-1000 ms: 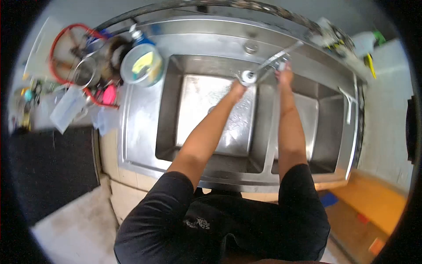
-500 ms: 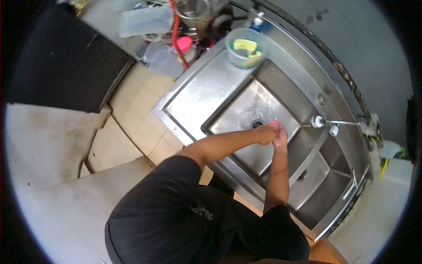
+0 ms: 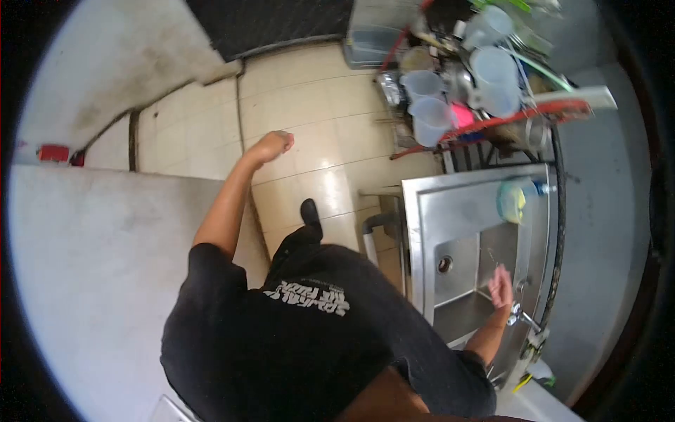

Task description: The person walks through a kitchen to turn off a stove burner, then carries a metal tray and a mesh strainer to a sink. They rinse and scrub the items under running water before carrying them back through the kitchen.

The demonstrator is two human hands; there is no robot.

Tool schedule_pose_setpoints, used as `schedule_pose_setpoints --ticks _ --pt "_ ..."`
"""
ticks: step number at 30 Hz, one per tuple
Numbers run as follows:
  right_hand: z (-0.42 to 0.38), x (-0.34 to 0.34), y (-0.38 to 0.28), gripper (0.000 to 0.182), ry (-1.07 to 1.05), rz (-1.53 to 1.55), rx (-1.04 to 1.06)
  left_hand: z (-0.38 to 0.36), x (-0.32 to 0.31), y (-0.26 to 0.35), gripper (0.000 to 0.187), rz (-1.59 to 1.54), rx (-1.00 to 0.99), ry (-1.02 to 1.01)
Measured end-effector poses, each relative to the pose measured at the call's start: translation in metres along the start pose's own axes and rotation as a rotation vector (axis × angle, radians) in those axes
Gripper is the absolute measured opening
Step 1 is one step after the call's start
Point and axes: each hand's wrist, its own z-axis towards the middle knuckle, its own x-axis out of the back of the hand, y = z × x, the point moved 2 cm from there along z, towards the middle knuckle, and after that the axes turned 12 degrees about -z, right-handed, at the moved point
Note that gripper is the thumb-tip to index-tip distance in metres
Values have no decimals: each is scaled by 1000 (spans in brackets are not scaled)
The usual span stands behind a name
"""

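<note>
Out to the left, my left hand (image 3: 271,147) hangs in the air over the tiled floor, its fingers curled in and nothing showing in them. My right hand (image 3: 500,288) is above the steel sink (image 3: 457,273), close to the tap (image 3: 519,316), with its fingers stretched out and holding nothing. A thin streak of water shows just beyond those fingertips. At the far corner of the sink counter stands a clear plastic tub (image 3: 511,204) with a yellow sponge (image 3: 519,201) in it.
Beyond the counter, a red-framed rack (image 3: 520,116) carries clear plastic jugs (image 3: 496,81), a pink item and metal ware. Pale floor tiles (image 3: 320,141) run to a dark mat (image 3: 274,24). A white wall surface (image 3: 105,246) is at my left.
My hands were together over the sink basin and are now apart: the left has swung out over the floor, the right is near the tap. My view and body have turned left.
</note>
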Motion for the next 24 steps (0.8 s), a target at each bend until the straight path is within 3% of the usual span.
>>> schedule_pose_setpoints --ticks 3,6,8,10,12,13,16,17,19,20,21,22,23,24 --pt "1 -16 -1 29 161 -587 110 -32 91 -69 39 706 -27 635" --pt "7 -64 -28 12 329 -1152 271 -39 180 -93 39 -40 46 729" --pt "21 -154 -72 16 242 -1003 344 -50 235 -67 38 332 65 674" --pt "28 -264 -126 17 162 -1151 374 -11 299 -85 42 -129 -136 573" --pt "30 -374 -175 19 255 -1093 471 22 363 -99 46 24 -157 562" --pt "33 -425 -200 22 118 -1044 508 43 391 -101 48 103 -172 556" --pt "-2 -621 -262 43 -304 -894 579 95 473 -101 42 -113 80 733" --pt "-11 -685 -276 58 -392 -1017 502 105 503 -110 41 159 169 612" --pt "52 -784 -274 60 -940 -692 533 131 552 -212 39 -408 103 750" --pt "94 -847 -262 53 -1247 -282 345 142 575 -257 39 -676 49 829" --pt "159 -910 -233 40 -928 -215 177 111 586 -243 37 -122 81 845" --pt "235 -982 -199 30 -938 -899 767 79 596 -226 35 440 150 909" --pt "193 -1059 -198 28 -967 -1135 977 66 634 -269 30 -76 -275 903" --pt "141 -1138 -199 27 -956 -1363 1235 11 643 -171 27 -792 94 1199"
